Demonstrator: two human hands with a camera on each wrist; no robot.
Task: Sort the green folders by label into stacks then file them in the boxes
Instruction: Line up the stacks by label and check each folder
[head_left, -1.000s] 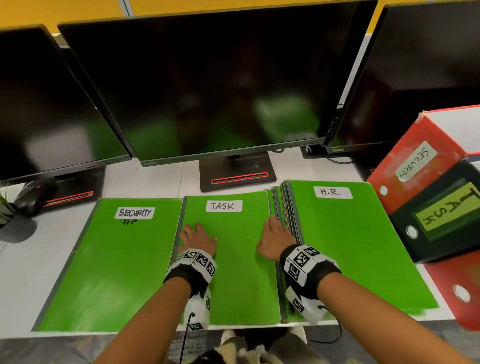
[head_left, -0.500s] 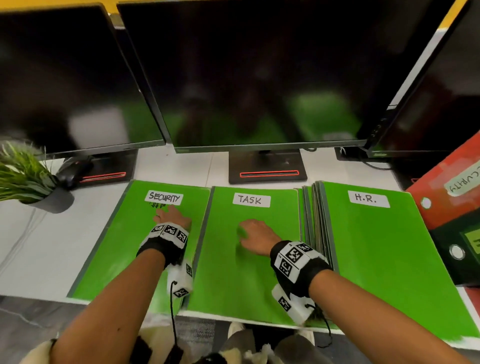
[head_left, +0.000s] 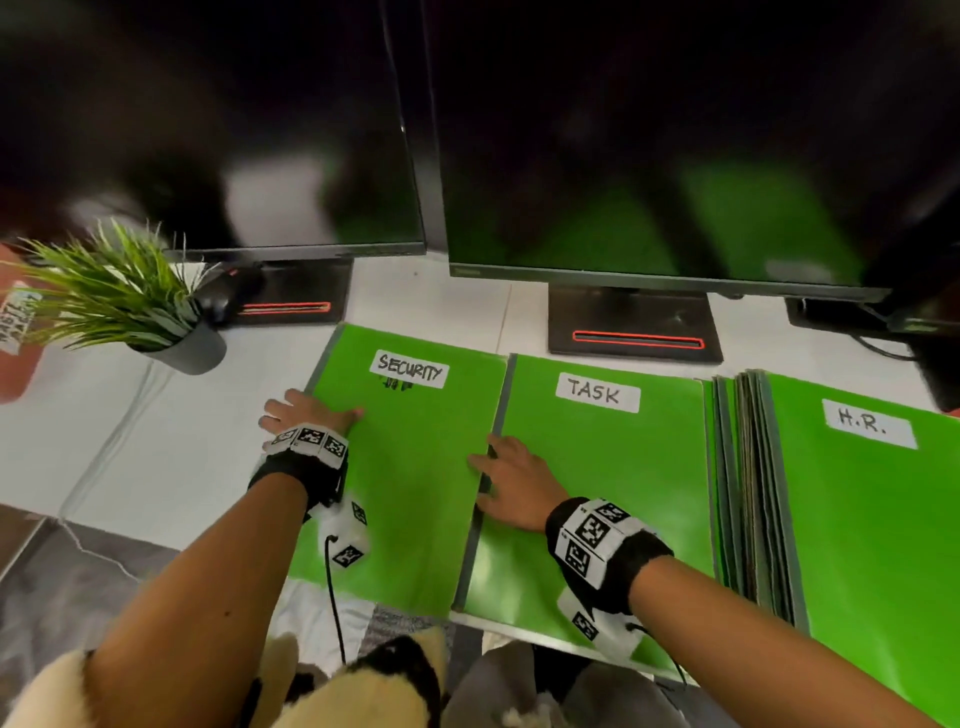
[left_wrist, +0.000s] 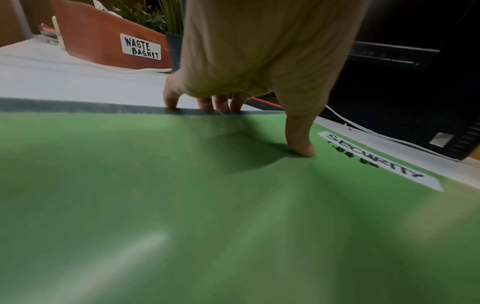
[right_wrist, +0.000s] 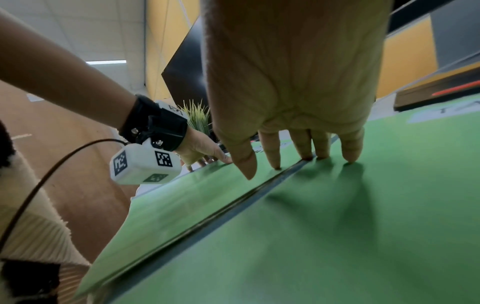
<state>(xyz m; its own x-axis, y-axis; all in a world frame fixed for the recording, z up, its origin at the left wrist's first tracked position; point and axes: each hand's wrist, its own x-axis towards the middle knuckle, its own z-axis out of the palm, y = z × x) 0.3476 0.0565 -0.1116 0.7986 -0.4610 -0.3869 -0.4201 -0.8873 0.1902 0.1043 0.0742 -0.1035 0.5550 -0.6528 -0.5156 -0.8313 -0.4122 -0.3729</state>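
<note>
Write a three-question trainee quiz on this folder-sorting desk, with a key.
1. True or false: the left hand touches the SECURITY stack at its outer left edge.
2. Which label lies between SECURITY and H.R.? A) WASTE BASKET B) TASK C) PAYROLL
3. Fill in: the right hand rests its fingers across the seam between the SECURITY stack and the ____ stack.

Key: 1 true; 2 B, the TASK label; 3 TASK.
</note>
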